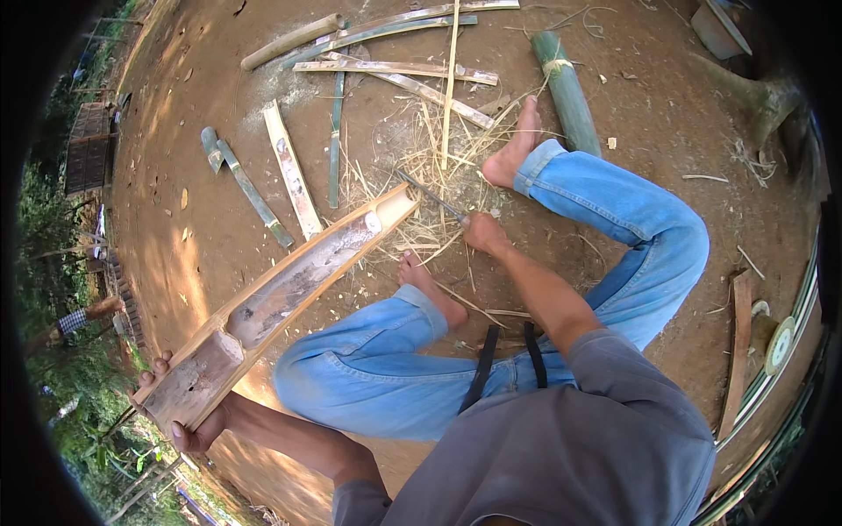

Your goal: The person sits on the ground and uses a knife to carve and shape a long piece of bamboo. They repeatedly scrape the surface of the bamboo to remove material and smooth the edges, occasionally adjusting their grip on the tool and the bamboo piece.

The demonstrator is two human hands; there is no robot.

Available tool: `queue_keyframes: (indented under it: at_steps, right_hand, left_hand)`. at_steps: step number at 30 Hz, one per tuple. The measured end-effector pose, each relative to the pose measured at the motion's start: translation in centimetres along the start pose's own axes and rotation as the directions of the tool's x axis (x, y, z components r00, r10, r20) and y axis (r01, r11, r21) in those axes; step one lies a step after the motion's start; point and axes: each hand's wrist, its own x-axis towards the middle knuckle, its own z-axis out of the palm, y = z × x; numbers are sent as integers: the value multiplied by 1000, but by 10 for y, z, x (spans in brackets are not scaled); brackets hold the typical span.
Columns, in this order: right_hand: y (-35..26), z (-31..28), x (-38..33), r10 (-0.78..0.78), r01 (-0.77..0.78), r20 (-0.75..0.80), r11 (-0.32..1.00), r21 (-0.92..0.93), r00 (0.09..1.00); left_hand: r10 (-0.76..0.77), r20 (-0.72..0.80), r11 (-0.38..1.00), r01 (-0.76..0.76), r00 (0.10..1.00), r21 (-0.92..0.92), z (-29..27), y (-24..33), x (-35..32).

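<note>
Landmark for all positions: the long split half-culm of pale bamboo, trough side up (pixel 289 294).

Position: the culm lies on the bare brown earth floor (pixel 219 114), its long axis running diagonally from the near end at lower left to the far end at upper right, ahead of the person's bent, blue-jeaned legs (pixel 614 210).

Left hand (pixel 180 412): at the culm's near end, fingers curled under and around the cut edge, clasping it and propping that end off the ground.

Right hand (pixel 482 232): just beyond the culm's far end, to its right, fist clenched on the handle of a thin dark-bladed knife (pixel 431 198). The blade points back toward the far end's rim; whether its tip is touching the bamboo cannot be told.

Key relation: the culm stretches between the two hands; the right hand is the nearer to the far-end rim, the left to the butt.

Around the far end: loose straw-coloured shavings (pixel 438 149). Further beyond, narrow split bamboo strips (pixel 395 70) and a short green bamboo section (pixel 566 88).
</note>
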Motion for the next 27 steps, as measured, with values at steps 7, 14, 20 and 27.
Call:
queue_keyframes:
  at_steps: [7, 14, 20, 27]
  right_hand:
    - [21, -21, -33, -44, 44, -9, 998, -53, 999]
    - [-105, -62, -111, -608, 611, 153, 791, 32, 779]
    - [-168, -66, -149, -851, 823, 83, 523, 222, 518]
    - [-157, -38, -188, -759, 816, -344, 408, 409, 552]
  left_hand:
    - [-23, 18, 999, 23, 1000, -45, 4, -24, 25]
    - [-125, 348, 991, 135, 929, -4, 95, 18, 114]
    - [-42, 759, 863, 407, 649, -300, 164, 39, 178]
    - [-145, 454, 959, 238, 879, -155, 219, 36, 189]
